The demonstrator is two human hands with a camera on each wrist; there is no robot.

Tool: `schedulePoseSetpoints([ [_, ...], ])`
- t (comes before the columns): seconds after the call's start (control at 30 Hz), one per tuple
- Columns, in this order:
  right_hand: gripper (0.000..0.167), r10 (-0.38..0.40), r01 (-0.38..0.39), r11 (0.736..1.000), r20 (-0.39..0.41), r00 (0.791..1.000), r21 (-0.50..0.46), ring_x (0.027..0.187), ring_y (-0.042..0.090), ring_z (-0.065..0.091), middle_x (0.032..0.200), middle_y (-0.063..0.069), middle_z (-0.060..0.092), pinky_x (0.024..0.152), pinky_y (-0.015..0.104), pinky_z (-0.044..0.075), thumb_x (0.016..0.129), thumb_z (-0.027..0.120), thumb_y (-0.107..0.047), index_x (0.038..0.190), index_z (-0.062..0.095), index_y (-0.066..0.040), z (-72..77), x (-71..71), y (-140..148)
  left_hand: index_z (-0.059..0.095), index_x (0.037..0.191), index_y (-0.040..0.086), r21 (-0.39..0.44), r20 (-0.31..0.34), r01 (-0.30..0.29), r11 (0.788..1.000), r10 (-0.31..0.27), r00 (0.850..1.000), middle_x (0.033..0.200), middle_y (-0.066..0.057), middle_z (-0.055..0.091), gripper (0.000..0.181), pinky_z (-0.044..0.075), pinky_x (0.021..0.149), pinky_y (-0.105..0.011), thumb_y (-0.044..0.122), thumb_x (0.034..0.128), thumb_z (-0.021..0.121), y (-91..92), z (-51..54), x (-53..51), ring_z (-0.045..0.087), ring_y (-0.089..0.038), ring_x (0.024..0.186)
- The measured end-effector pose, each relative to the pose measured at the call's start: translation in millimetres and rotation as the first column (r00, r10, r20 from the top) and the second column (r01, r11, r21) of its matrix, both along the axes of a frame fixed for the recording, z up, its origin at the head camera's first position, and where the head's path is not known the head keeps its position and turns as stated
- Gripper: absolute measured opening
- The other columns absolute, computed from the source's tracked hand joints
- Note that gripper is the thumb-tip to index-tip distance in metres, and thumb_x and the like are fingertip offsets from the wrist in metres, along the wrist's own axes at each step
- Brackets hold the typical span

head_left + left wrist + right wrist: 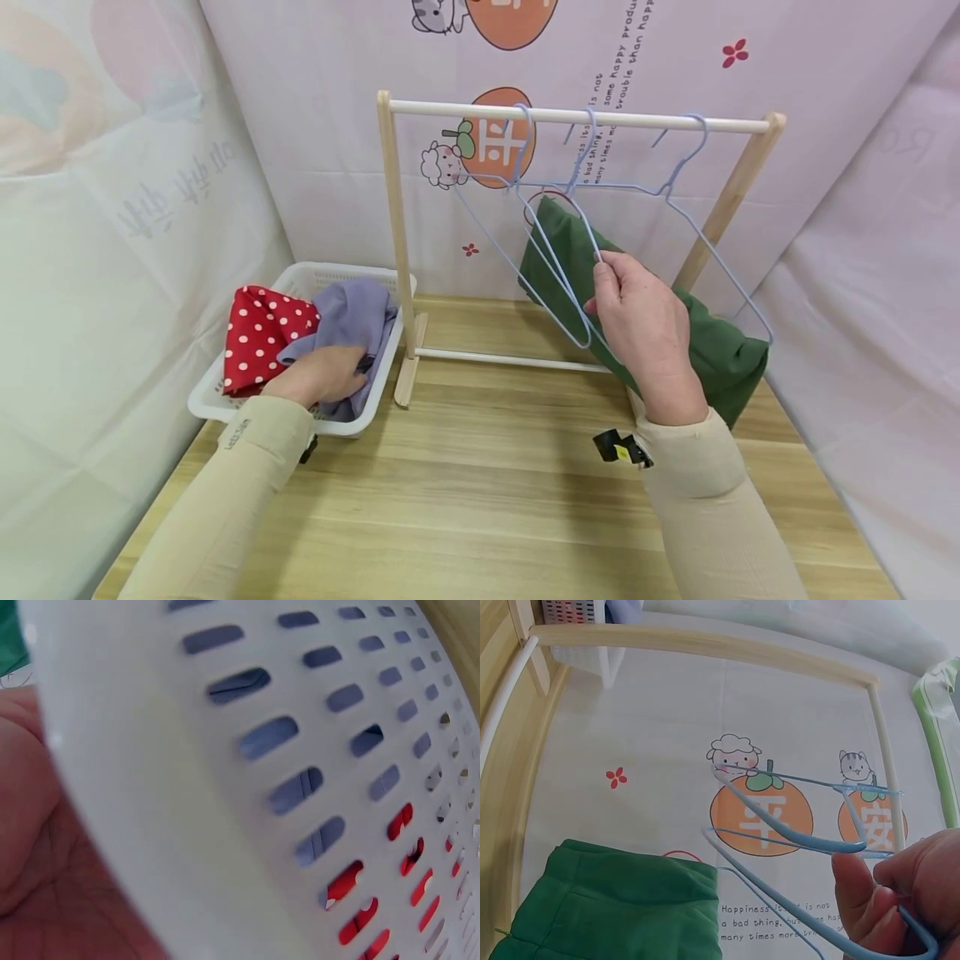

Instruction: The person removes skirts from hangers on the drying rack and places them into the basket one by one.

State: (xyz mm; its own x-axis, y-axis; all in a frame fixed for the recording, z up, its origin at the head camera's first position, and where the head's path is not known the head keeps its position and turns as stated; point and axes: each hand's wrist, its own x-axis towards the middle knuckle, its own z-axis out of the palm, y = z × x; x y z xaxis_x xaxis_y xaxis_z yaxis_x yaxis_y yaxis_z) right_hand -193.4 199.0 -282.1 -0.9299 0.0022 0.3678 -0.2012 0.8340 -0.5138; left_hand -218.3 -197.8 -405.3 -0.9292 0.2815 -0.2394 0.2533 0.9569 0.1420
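Observation:
Among folded cloths in the white basket (380, 392), my left hand (330, 375) reaches down onto a lavender cloth (348, 304). Its fingertips are hidden, so its grip cannot be made out. A red cloth with white dots (258, 342) lies beside it. My right hand (645, 321) pinches the sloping side of a light blue wire clothes hanger (587, 218), whose hook is over the rack's top bar. To its left hangs another blue hanger (487, 237), with no cloth on it. A green cloth (723, 358) hangs on the right-hand hanger (723, 267), behind my right hand.
The clothes rack (394, 217) has wooden side posts, a white top bar (450, 109) and a low white bar (510, 360). It stands on a wood-grain table (480, 483). White printed fabric (337, 167) closes in the back and both sides.

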Motion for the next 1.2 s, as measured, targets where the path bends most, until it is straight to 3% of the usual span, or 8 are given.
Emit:
schedulePoseSetpoints([
  [0.4,0.052,0.007,-0.007,1.000,-0.028,1.000,-0.005,0.095,0.030,0.068,0.096,0.008,0.078,0.077,0.049,0.048,0.113,0.034,-0.045,0.148,0.058,-0.016,2.6,0.4,3,0.046,0.148,-0.007,0.029,-0.081,-0.062,0.998,0.064,0.995,0.141,-0.029,0.060,0.054,0.049,0.105,-0.063,0.024,0.1051,0.057,-0.7,-2.1,10.3,0.058,-0.047,0.131],
  [0.63,0.051,-0.004,0.004,1.000,-0.063,0.998,0.000,0.103,0.033,0.071,0.100,0.008,0.080,0.080,0.053,0.051,0.112,0.034,-0.045,0.147,0.060,-0.018,4.9,3.0,6,0.049,0.143,-0.008,0.062,-0.111,-0.053,0.997,0.059,0.992,0.135,-0.030,0.062,0.050,0.049,0.104,-0.063,0.022,0.1042,0.059,-1.5,-3.6,16.4,0.060,-0.048,0.128],
  [0.97,0.054,-0.020,0.021,1.000,-0.039,0.999,0.012,0.103,0.035,0.068,0.111,0.012,0.077,0.082,0.055,0.050,0.112,0.035,-0.048,0.146,0.060,-0.016,5.2,2.9,14,0.046,0.147,-0.009,0.052,-0.116,-0.062,0.997,0.068,0.991,0.139,-0.031,0.060,0.054,0.048,0.105,-0.064,0.023,0.1049,0.058,-0.5,-9.7,15.2,0.058,-0.049,0.131],
  [1.2,0.055,-0.048,0.050,0.998,-0.052,0.998,0.034,0.097,0.035,0.066,0.111,0.015,0.075,0.072,0.049,0.048,0.111,0.036,-0.049,0.146,0.061,-0.014,7.9,0.2,25,0.039,0.155,-0.006,0.050,-0.096,-0.076,0.996,0.080,0.992,0.149,-0.030,0.053,0.061,0.043,0.111,-0.066,0.025,0.1055,0.057,1.5,-8.6,17.9,0.051,-0.049,0.138],
])
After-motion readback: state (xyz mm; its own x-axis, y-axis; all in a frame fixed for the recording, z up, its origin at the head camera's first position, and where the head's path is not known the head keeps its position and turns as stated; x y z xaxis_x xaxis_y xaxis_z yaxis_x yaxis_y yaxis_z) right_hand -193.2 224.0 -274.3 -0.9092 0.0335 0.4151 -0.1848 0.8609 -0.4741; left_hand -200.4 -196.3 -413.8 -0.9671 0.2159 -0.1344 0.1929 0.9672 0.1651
